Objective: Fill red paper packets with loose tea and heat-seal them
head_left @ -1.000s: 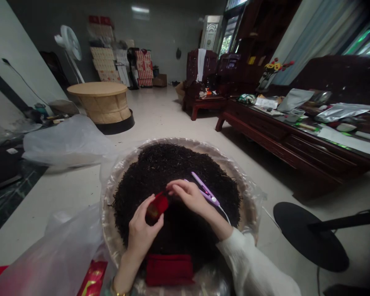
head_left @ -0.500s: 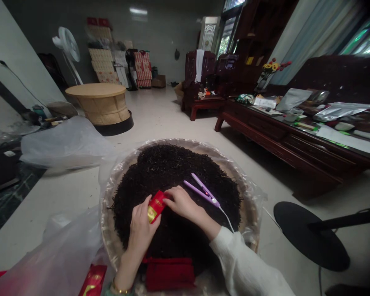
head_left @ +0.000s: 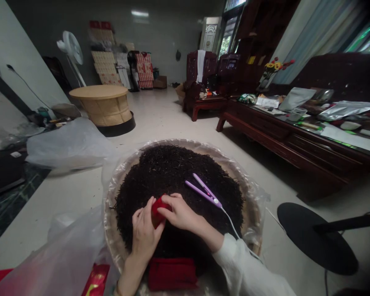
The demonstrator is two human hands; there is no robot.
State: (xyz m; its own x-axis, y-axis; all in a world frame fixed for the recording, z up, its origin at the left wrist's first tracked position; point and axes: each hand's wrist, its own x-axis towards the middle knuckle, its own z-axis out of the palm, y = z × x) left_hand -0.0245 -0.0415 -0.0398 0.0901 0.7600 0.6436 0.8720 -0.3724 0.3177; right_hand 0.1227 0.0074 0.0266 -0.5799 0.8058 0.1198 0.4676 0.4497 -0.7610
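A small red packet (head_left: pixel 159 209) is held between both hands above a heap of dark, loose leaves that look like tea (head_left: pixel 172 164). My left hand (head_left: pixel 145 228) is closed around its left side. With thumb and fingers, my right hand (head_left: pixel 179 211) pinches its upper right part; the far fingers are partly hidden. On the leaves just beyond my right hand lies a small purple hair straightener (head_left: pixel 205 192), its two arms apart and its white cord running right. Folded red cloth or pouches (head_left: pixel 172 273) sit at the near edge of the plastic-lined round basket (head_left: pixel 111 230).
Another red and gold packet (head_left: pixel 96 279) and clear plastic bags (head_left: pixel 70 250) lie at the left. A black round stand base (head_left: pixel 314 236) is on the right. Farther off are a dark wooden table (head_left: pixel 280 144), a round bamboo stand (head_left: pixel 103 109) and stacked boxes (head_left: pixel 105 61).
The packet has turned from showing its gold printed face to being mostly covered by my fingers. My right hand has moved closer over it, nearer to my left hand.
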